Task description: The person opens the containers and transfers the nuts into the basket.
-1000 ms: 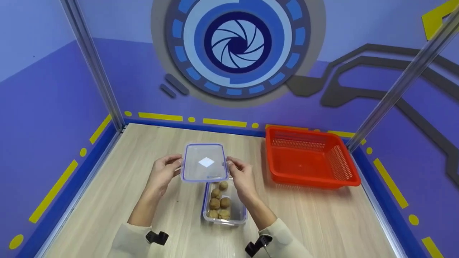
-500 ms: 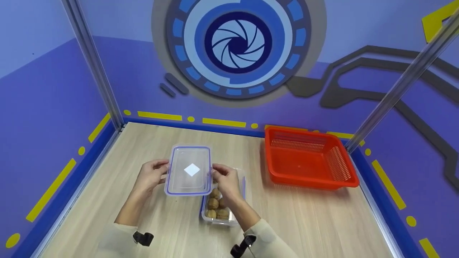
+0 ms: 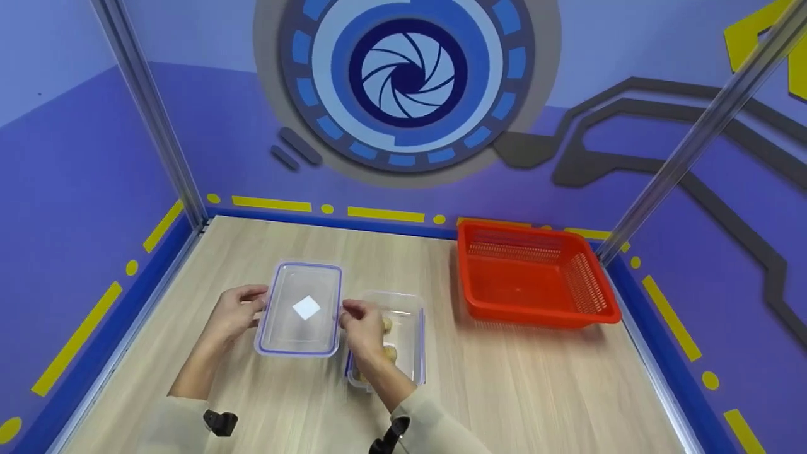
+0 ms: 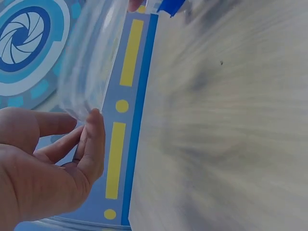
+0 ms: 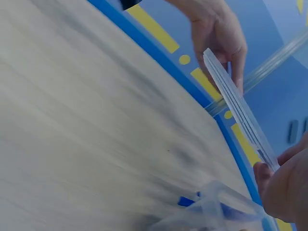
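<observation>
A clear plastic lid (image 3: pixel 296 331) with a blue-purple seal and a white diamond label is held level above the table, left of the container. My left hand (image 3: pixel 232 315) pinches its left edge; in the left wrist view the thumb and fingers of the left hand (image 4: pixel 57 154) meet at that edge. The right edge is pinched by my right hand (image 3: pixel 365 331), also seen in the right wrist view with the lid (image 5: pixel 240 110) edge-on. Below my right forearm sits the clear food container (image 3: pixel 410 315), holding several brown walnut-like balls (image 3: pixel 389 353), partly covered by that hand.
A red plastic basket (image 3: pixel 536 315) with perforated sides stands at the back right of the wooden table (image 3: pixel 504 384). Blue-purple panels (image 3: pixel 391 217) border the table at the back and both sides, with metal posts (image 3: pixel 151 113) at the corners.
Both hands have carried the lid leftward and slightly toward the body, from over the container's far end to beside it. The container's far end has come into view.
</observation>
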Tool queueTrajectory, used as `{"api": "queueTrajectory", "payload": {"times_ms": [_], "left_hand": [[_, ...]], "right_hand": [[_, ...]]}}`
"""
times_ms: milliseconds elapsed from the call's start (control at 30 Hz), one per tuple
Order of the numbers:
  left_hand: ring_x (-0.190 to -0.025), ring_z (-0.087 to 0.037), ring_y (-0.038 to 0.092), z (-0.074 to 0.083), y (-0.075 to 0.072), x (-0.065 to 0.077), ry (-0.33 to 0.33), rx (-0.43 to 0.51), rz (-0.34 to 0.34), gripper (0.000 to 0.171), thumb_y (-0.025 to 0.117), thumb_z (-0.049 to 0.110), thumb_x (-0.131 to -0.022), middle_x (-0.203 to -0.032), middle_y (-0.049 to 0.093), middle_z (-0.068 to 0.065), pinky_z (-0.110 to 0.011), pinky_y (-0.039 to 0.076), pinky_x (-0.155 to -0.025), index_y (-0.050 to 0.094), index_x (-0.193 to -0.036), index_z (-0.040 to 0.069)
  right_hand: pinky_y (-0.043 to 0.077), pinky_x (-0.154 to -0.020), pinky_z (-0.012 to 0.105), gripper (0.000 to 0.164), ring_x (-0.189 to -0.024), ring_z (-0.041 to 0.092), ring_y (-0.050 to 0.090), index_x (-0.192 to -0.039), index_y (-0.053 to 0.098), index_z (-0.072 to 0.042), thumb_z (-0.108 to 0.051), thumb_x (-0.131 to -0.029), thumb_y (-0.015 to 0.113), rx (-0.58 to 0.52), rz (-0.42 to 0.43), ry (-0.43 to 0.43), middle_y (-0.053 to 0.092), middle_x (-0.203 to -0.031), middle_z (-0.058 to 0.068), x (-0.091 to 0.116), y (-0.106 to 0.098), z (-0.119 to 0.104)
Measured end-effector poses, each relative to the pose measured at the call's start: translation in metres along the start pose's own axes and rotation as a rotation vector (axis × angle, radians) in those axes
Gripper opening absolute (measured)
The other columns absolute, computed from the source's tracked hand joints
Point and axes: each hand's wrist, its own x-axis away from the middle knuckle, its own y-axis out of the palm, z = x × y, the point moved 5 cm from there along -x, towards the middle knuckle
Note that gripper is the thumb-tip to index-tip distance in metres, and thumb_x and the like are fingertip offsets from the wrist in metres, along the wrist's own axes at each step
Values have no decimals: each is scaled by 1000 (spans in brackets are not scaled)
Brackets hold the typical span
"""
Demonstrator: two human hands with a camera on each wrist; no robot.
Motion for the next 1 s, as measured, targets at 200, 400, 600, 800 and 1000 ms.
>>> {"api": "queueTrajectory", "payload": {"times_ms": [200,400,600,800,1000], "left_hand": [[-98,-25,66,-7,-6,-2,-4,-68,15,37,52,4,-109,-119,63,-28,-33,62,-77,54,-138,-18],[-99,-26,66,-11,-17,-3,-32,-95,42,37,54,4,-108,-119,65,-29,-27,60,-74,55,-138,-18],[-103,-23,65,-19,-23,-7,-103,-36,18,39,53,4,-108,-125,65,-28,-29,58,-80,54,-140,-18],[-106,-26,65,-32,-28,-9,-130,-39,48,39,53,5,-108,-131,63,-31,-27,57,-80,53,-141,-17],[-110,-33,66,-45,-27,-10,-133,-84,70,38,55,4,-107,-130,63,-33,-28,57,-79,56,-138,-17]], "right_hand": [[59,-75,25,21,-81,11,66,-111,75,9,9,-92,67,169,21,-57,74,-93,11,1,14,5],[58,-80,28,27,-88,14,66,-116,74,9,11,-91,63,126,15,14,74,-98,11,6,28,10],[57,-79,28,21,-89,16,66,-116,71,9,7,-97,63,4,37,88,72,-101,13,8,38,20],[56,-75,25,26,-89,18,66,-115,70,11,11,-92,60,46,31,42,71,-99,13,7,48,22],[53,-73,24,23,-82,13,62,-114,72,8,10,-93,62,59,91,58,69,-96,12,12,55,33]]}}
